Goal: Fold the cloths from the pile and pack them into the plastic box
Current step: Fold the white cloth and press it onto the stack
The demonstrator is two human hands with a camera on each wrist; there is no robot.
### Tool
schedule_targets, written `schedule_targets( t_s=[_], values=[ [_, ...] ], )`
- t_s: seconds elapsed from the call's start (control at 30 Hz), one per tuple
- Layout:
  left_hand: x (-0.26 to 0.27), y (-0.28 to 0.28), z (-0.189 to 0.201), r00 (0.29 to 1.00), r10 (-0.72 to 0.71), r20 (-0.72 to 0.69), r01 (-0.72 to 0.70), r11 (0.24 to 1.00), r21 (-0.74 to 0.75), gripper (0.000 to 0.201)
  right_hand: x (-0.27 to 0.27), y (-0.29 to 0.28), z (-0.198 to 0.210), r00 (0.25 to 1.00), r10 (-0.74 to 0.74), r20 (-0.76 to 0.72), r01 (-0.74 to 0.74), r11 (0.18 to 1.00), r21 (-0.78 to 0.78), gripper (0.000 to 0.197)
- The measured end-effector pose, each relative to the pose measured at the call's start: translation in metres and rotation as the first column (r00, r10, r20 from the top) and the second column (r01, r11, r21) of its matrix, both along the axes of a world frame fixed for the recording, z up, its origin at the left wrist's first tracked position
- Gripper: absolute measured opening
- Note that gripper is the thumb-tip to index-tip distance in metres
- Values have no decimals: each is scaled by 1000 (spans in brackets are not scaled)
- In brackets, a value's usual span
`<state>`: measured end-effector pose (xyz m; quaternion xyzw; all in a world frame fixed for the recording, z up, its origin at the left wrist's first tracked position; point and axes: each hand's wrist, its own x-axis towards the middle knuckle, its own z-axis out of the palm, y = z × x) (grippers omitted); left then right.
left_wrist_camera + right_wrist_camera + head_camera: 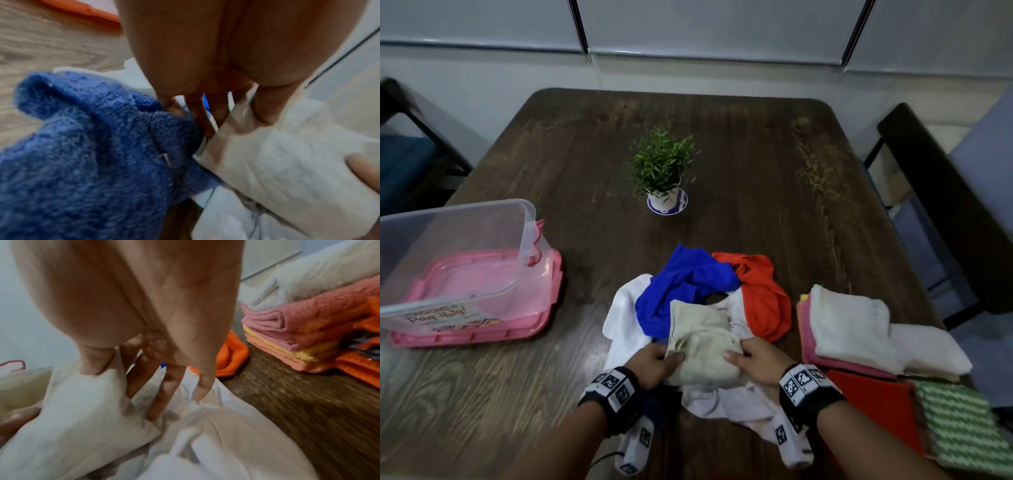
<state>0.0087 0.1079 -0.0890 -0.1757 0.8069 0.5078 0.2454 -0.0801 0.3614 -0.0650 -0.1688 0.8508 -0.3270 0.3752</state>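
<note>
A loose pile lies at the table's near middle: a bright blue cloth, an orange-red cloth, white cloths and a dark blue terry cloth. On top sits a partly folded beige cloth. My left hand pinches its left edge, thumb on top and fingers underneath. Gripping the right edge the same way is my right hand, its thumb pressing into the beige cloth. The clear plastic box stands at the left on its pink lid.
A stack of folded cloths, white over pink, yellow and orange, sits to the right of the pile, with a green patterned cloth nearer me. A small potted plant stands mid-table. Chairs flank the table on both sides.
</note>
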Motion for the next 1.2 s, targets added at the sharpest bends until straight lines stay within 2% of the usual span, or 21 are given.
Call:
schedule_targets(
  t_s=[0.03,0.1,0.17,0.2,0.23,0.3,0.33,0.4,0.5,0.6,0.63,0.7,0.77,0.87,0.93,0.97,1.03,1.1,1.2],
  values=[
    [-3,0,1,998,62,-21,-61,998,17,43,-5,-3,2,999,-33,-17,32,999,-43,37],
    [-12,3,6,988,139,-66,-138,990,11,45,-15,-11,5,989,-132,-67,124,986,-112,35],
    [-26,5,11,980,171,-106,-179,981,-70,45,-21,-19,5,972,-235,-7,230,957,-177,36],
    [-33,6,14,975,183,-123,-196,975,-104,44,-22,-23,5,960,-269,82,280,936,-213,43],
    [-40,6,14,971,197,-135,-213,970,-116,42,-23,-26,2,941,-288,175,325,915,-239,60],
    [-52,8,17,972,191,-136,-212,963,-165,37,-24,-29,-2,951,-259,168,290,935,-203,91],
    [-55,9,18,975,180,-134,-205,956,-208,32,-24,-30,-4,964,-236,125,256,952,-169,92],
    [-60,11,17,970,209,-121,-232,946,-225,23,-23,-25,-12,972,-233,40,236,962,-138,80],
    [-56,8,11,957,272,-97,-282,954,-101,41,-22,-25,-18,963,-246,-113,228,962,-150,58],
    [-45,5,10,976,136,-170,-144,989,-37,53,-21,-26,-18,964,-159,-215,136,984,-116,31],
    [-40,5,8,976,41,-215,-48,998,-28,55,-21,-26,-20,967,-123,-222,110,991,-72,32],
    [-33,7,7,950,-169,-263,148,984,-96,60,-21,-26,-20,981,-50,-185,57,998,33,57],
    [-33,6,1,926,-318,-206,252,923,-292,65,-22,-25,-19,992,35,-122,-20,992,124,76],
    [-35,4,-3,913,-406,-48,319,781,-538,83,-19,-25,-16,977,180,-110,-144,950,277,90],
    [-38,6,0,908,-415,54,360,709,-606,87,-19,-29,-13,962,247,-111,-186,900,393,105],
    [-40,7,3,910,-409,71,358,685,-634,81,-19,-31,-12,953,278,-121,-200,877,437,113],
    [-44,11,9,902,-431,-3,285,602,-746,63,-19,-37,-9,918,342,-199,-213,851,480,125],
    [-50,15,18,840,-537,-84,242,509,-826,56,-19,-40,-7,854,410,-319,-234,852,468,128],
    [-52,24,17,731,-675,-95,348,490,-799,60,-16,-41,-11,801,490,-344,-314,832,457,121]
  ],
)
